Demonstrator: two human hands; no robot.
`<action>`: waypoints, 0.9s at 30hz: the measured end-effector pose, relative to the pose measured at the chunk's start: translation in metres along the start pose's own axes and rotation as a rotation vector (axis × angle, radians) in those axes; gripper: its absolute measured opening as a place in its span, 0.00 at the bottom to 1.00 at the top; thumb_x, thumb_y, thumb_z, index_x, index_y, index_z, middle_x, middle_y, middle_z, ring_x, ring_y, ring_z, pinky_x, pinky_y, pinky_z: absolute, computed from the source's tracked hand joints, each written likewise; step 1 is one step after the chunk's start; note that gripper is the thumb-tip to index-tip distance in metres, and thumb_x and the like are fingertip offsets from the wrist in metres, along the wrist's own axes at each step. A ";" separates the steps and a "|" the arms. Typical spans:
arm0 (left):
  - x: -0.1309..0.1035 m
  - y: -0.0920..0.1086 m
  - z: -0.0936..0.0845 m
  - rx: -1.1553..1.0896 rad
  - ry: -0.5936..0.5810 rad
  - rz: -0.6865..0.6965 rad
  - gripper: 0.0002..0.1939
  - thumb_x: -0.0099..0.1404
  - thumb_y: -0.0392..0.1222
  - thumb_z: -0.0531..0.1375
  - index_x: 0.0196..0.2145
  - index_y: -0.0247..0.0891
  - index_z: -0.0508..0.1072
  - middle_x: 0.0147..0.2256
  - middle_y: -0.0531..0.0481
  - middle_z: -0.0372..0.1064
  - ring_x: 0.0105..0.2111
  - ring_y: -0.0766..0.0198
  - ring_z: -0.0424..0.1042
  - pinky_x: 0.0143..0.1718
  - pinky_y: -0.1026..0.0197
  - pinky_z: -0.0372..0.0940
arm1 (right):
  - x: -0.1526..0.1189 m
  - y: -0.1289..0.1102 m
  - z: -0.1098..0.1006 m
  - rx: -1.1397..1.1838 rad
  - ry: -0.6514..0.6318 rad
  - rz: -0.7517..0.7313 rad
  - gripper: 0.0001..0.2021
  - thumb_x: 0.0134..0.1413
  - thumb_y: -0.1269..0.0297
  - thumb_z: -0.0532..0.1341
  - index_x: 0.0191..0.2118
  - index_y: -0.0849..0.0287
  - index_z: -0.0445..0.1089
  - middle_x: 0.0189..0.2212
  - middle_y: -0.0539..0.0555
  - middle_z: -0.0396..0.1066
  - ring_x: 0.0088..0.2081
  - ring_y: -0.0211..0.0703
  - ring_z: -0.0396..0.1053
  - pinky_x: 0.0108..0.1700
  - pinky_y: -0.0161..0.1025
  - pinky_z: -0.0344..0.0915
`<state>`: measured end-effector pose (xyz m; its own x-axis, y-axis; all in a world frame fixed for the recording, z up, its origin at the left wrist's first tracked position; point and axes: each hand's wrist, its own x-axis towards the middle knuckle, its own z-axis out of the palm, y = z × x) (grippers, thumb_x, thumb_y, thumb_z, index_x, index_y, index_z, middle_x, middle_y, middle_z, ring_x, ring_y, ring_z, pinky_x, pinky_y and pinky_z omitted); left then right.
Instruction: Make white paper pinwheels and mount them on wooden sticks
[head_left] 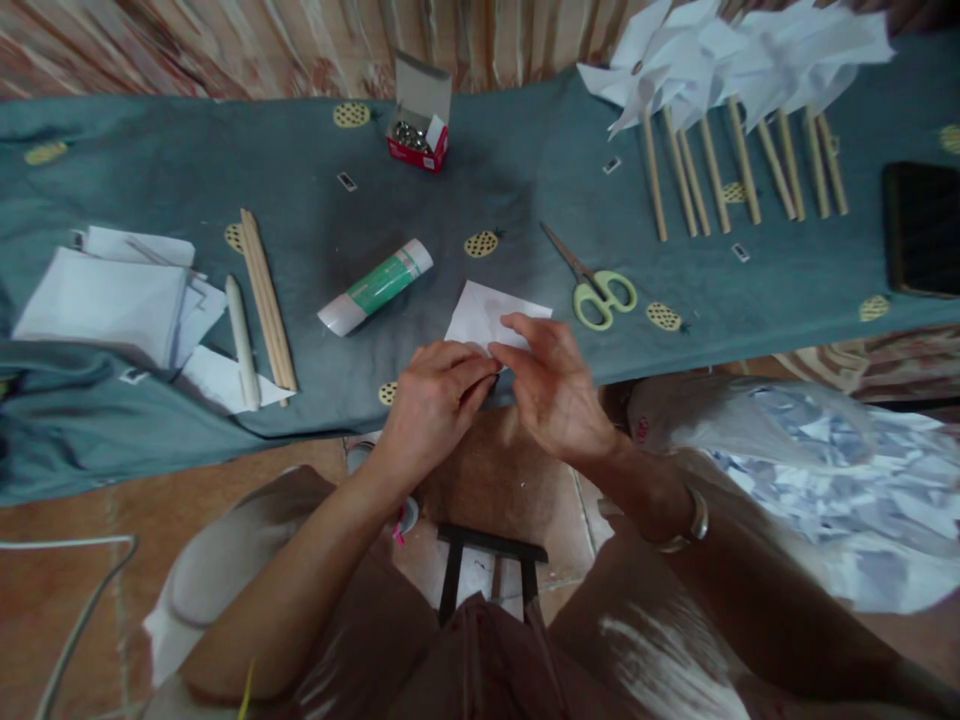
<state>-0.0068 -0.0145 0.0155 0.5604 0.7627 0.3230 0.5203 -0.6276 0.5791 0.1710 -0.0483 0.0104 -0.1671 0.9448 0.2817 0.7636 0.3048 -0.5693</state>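
A small sheet of white paper (pixel 491 312) lies at the front edge of the cloth-covered table. My left hand (pixel 439 395) is closed on its near edge, thumb and fingers pinched together. My right hand (pixel 551 385) meets it there, with the index finger and thumb apart over the paper and the other fingers loosely curled. Whether the right hand grips the paper is hard to make out. Green-handled scissors (pixel 592 285) lie just right of the sheet, partly spread. To the left is a green and white glue stick or tube (pixel 379 285).
Paper pinwheels on sticks (pixel 712 70) lie at the back right, near a dark phone-like object (pixel 922 230). An open red box (pixel 418 150) holds small metal pieces. Left are wooden sticks (pixel 264 300), a whitish pointed tool (pixel 242 340) and stacked paper (pixel 105 300). A bag of paper scraps (pixel 840 480) stands right.
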 end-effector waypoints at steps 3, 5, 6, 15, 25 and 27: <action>-0.001 0.000 0.001 0.001 0.002 0.002 0.09 0.70 0.37 0.57 0.41 0.36 0.78 0.39 0.44 0.75 0.39 0.58 0.74 0.42 0.54 0.69 | -0.002 -0.002 0.004 -0.013 -0.001 0.012 0.15 0.61 0.70 0.52 0.49 0.49 0.71 0.57 0.56 0.67 0.58 0.57 0.64 0.59 0.60 0.67; -0.001 0.000 0.002 0.014 0.012 0.014 0.09 0.70 0.37 0.57 0.41 0.36 0.78 0.39 0.44 0.75 0.39 0.58 0.74 0.42 0.55 0.69 | -0.003 -0.003 0.004 -0.022 -0.010 0.019 0.16 0.61 0.71 0.53 0.49 0.49 0.71 0.58 0.56 0.67 0.58 0.58 0.64 0.57 0.61 0.67; -0.001 0.000 0.003 0.025 0.023 0.024 0.08 0.69 0.37 0.58 0.41 0.36 0.78 0.39 0.44 0.75 0.39 0.58 0.74 0.42 0.55 0.69 | -0.003 -0.003 0.004 -0.024 -0.015 0.022 0.16 0.61 0.71 0.53 0.49 0.50 0.71 0.58 0.56 0.67 0.58 0.58 0.64 0.56 0.61 0.67; 0.000 -0.001 0.005 0.131 0.062 0.098 0.08 0.71 0.38 0.58 0.41 0.37 0.78 0.37 0.46 0.76 0.38 0.60 0.75 0.40 0.57 0.69 | 0.004 0.013 -0.015 -0.011 0.098 -0.023 0.19 0.64 0.70 0.49 0.54 0.53 0.71 0.57 0.59 0.70 0.57 0.53 0.67 0.61 0.58 0.65; 0.003 -0.020 -0.017 0.261 0.108 0.110 0.06 0.69 0.36 0.59 0.40 0.37 0.76 0.40 0.46 0.76 0.40 0.58 0.73 0.40 0.55 0.66 | 0.007 0.013 -0.015 -0.070 0.128 0.010 0.16 0.65 0.68 0.51 0.52 0.59 0.72 0.52 0.62 0.75 0.52 0.54 0.73 0.59 0.60 0.66; 0.002 -0.020 -0.019 0.241 0.114 0.102 0.06 0.69 0.35 0.59 0.41 0.38 0.75 0.41 0.46 0.76 0.40 0.58 0.72 0.42 0.55 0.66 | 0.007 0.010 -0.016 -0.074 0.127 -0.005 0.16 0.64 0.69 0.52 0.51 0.61 0.73 0.51 0.63 0.76 0.51 0.54 0.73 0.58 0.58 0.67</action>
<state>-0.0286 0.0023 0.0192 0.5485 0.6977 0.4608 0.6110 -0.7107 0.3487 0.1876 -0.0410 0.0188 -0.0945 0.9191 0.3825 0.8075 0.2955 -0.5105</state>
